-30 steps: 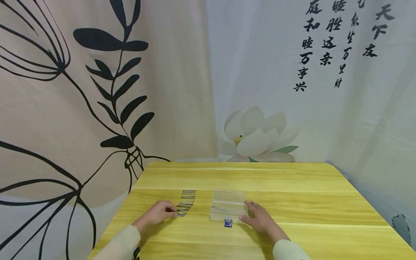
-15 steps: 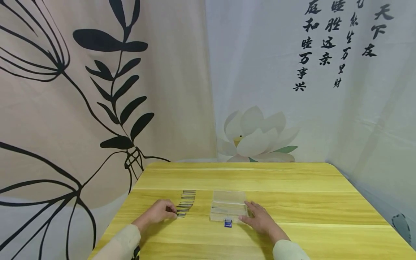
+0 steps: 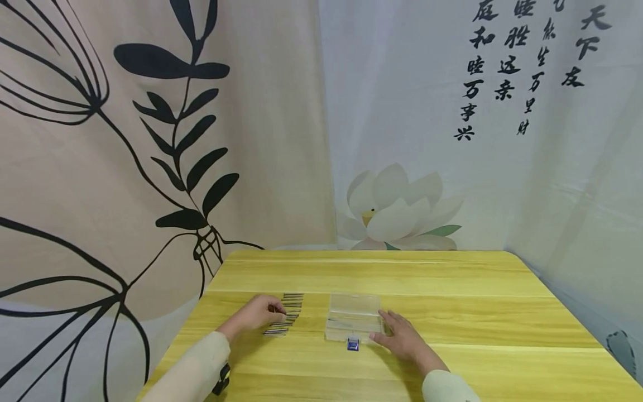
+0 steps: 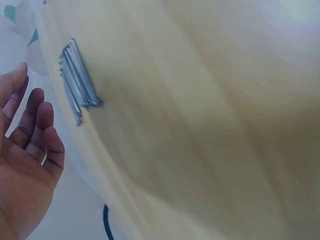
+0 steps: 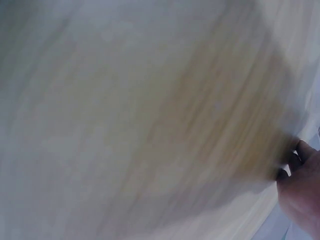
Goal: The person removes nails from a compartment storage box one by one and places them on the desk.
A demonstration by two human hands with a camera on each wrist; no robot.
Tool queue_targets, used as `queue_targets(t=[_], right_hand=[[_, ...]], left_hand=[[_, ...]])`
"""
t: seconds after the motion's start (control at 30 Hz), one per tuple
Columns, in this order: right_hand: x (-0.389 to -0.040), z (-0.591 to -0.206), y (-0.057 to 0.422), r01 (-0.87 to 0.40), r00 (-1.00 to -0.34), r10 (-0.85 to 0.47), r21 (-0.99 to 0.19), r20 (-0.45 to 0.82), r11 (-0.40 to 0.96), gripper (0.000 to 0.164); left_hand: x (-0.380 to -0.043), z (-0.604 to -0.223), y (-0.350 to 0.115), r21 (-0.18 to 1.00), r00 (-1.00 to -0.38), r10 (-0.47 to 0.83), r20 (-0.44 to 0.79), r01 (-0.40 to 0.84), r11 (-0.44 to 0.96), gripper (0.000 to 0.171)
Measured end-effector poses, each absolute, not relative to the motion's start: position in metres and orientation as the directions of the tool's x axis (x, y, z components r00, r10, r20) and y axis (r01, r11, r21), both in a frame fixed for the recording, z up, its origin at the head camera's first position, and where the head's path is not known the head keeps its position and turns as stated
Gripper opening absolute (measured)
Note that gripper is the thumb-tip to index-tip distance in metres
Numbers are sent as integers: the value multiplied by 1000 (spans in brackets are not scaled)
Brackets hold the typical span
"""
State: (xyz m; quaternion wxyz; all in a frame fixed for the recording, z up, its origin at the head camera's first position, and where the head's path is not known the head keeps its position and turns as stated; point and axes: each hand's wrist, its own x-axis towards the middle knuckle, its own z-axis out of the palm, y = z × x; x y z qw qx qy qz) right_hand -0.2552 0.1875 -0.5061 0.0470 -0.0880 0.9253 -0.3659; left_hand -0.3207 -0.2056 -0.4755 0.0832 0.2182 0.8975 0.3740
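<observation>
Silver nails (image 3: 274, 332) lie in a slanting row on the wooden table, pointing sideways. Over the middle of that row is my left hand (image 3: 258, 311), thumb and forefinger close together at the nails and covering some of them. In the left wrist view the nails (image 4: 77, 77) lie just beyond the loosely bent fingers (image 4: 52, 142), with none in the palm. To the right, a clear plastic box (image 3: 354, 312) with a blue clasp (image 3: 353, 344) has its lid raised back. My right hand (image 3: 404, 338) rests at its right side, thumb at the front corner and fingers spread.
The yellow wood-grain table (image 3: 477, 312) reaches back to a hanging cloth (image 3: 281, 139) with plant drawings and writing. A dark band with a yellow detail (image 3: 221, 379) shows at the left sleeve. The right wrist view is mostly blurred tabletop.
My left hand has left the near end of the row and moved away and slightly right, over the middle nails. The nearest nails now lie uncovered. The right hand and box have not moved.
</observation>
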Motion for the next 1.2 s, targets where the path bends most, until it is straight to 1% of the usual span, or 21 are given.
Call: queue_targets(t=[0.2, 0.4, 0.77, 1.03, 1.2], right_hand=[[-255, -505, 188, -114, -981, -189, -689, -34, 716, 75], [-254, -503, 188, -103, -982, -184, -695, -42, 711, 74], [-255, -505, 187, -102, -982, -182, -695, -42, 712, 75], [-256, -507, 187, -112, -982, -185, -690, -32, 715, 74], [-256, -507, 187, -113, -982, -187, -689, -33, 716, 76]], left_hand=[[-330, -469, -182, 716, -869, 494, 33, 366, 594, 16], [-339, -466, -155, 750, -862, 507, 25, 351, 560, 20], [-347, -465, -110, 716, -848, 527, 53, 400, 572, 13], [-348, -473, -95, 709, -847, 531, 29, 392, 587, 11], [-348, -475, -89, 702, -830, 557, 20, 408, 584, 7]])
